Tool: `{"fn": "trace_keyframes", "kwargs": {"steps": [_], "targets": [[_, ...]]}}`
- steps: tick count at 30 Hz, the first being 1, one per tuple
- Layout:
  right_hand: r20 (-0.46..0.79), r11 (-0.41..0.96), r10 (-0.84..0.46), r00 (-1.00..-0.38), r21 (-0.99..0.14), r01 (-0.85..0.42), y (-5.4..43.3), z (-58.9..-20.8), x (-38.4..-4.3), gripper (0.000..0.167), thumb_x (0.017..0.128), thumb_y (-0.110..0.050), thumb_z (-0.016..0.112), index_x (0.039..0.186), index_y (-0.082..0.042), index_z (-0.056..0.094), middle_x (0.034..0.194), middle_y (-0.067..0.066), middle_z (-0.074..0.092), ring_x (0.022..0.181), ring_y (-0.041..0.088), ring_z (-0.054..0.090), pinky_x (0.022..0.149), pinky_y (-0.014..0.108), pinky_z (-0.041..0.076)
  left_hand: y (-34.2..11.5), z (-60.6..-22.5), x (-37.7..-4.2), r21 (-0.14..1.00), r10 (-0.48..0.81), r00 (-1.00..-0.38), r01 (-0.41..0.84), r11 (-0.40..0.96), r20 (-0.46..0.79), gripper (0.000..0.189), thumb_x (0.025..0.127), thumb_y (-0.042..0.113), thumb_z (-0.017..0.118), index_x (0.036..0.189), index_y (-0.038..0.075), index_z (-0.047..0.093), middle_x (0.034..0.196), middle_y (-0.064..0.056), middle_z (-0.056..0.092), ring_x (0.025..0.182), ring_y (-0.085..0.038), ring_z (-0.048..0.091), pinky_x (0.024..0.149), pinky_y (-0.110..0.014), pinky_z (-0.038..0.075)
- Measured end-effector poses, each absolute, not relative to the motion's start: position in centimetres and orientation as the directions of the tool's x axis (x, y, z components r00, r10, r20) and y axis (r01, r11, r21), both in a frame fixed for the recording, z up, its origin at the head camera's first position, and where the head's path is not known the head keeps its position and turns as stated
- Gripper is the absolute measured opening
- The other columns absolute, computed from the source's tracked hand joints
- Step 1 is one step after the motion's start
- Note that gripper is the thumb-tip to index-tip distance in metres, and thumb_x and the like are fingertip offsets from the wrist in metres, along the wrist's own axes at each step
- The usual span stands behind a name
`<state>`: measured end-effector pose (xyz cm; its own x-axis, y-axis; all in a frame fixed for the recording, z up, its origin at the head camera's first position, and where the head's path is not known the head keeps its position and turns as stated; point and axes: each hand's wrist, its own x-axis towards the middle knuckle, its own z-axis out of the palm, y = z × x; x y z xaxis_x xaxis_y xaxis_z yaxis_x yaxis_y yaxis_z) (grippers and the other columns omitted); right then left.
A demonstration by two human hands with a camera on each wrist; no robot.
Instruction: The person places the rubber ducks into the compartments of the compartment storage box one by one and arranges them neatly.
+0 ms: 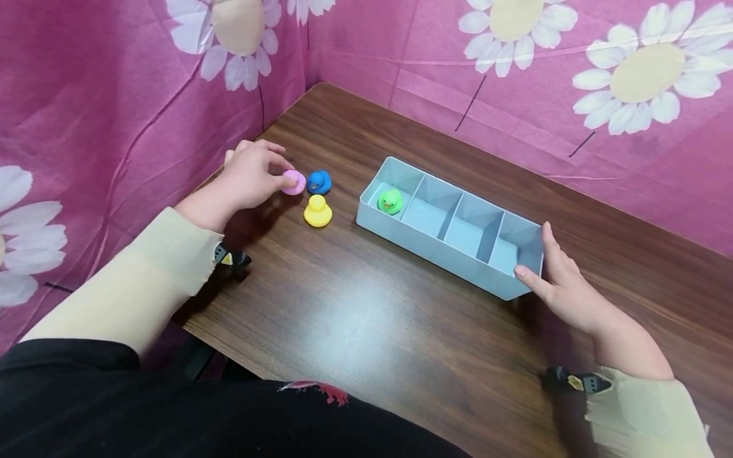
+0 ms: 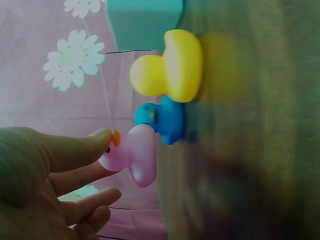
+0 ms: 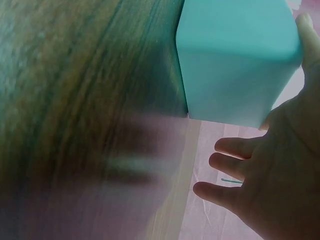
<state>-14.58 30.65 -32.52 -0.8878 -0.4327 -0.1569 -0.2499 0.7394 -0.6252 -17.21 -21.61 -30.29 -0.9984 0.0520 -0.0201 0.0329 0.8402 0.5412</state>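
Note:
My left hand pinches a small pink rubber duck by its head, between thumb and forefinger, while the other fingers stay loose. Right beside it on the table are a blue duck and a yellow duck. A pale blue-grey box with dividers stands to their right, and a green duck sits in its leftmost compartment. At the box's right end my right hand grips the corners, thumb on the near side and forefinger on the far side. Its other fingers stick out below the box in the right wrist view.
The brown wooden table runs up to a pink flowered cloth at the back and left. Dark clothing shows along the near edge. Each wrist carries a black strapped device.

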Motion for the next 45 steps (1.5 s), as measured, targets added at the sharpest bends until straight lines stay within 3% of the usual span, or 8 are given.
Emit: {"fn": "trace_keyframes", "kwargs": {"steps": [22, 35, 45], "targets": [[-0.201, 0.753, -0.433, -0.879, -0.617, -0.23, 30.9, -32.2, -14.8, 0.097, 0.101, -0.031, 0.057, 0.152, -0.018, -0.024, 0.16, 0.019, -0.018, 0.141, 0.053, -0.013, 0.105, 0.071, -0.005, -16.2, -25.2, -20.2, 0.517, 0.302, -0.953, 0.259, 0.816, 0.001, 0.034, 0.092, 0.035, 0.07, 0.117, 0.012, 0.074, 0.143, -0.006, 0.049, 0.134, -0.035, 0.029, 0.102, -0.056, 0.019], [-0.196, 0.736, -0.431, -0.881, -0.64, -0.218, 31.2, -32.5, -14.7, 0.099, 0.1, -0.029, 0.059, 0.153, -0.021, -0.024, 0.16, 0.021, -0.018, 0.142, 0.051, -0.013, 0.105, 0.072, -0.003, -11.5, -25.4, -22.0, 0.579, 0.445, -0.895, 0.363, 0.73, 0.0, 0.034, 0.092, 0.04, 0.07, 0.119, 0.021, 0.074, 0.142, -0.004, 0.049, 0.135, -0.031, 0.029, 0.104, -0.058, 0.016], [-0.184, 0.73, -0.434, -0.882, -0.645, -0.225, 31.1, -32.4, -14.6, 0.098, 0.1, -0.028, 0.058, 0.153, -0.018, -0.024, 0.16, 0.018, -0.018, 0.142, 0.05, -0.013, 0.105, 0.071, -0.004, -7.9, -26.5, -22.9, 0.593, 0.501, -0.865, 0.398, 0.7, -0.01, 0.033, 0.089, 0.039, 0.074, 0.119, 0.025, 0.075, 0.138, 0.0, 0.053, 0.134, -0.023, 0.034, 0.1, -0.049, 0.019]]}}
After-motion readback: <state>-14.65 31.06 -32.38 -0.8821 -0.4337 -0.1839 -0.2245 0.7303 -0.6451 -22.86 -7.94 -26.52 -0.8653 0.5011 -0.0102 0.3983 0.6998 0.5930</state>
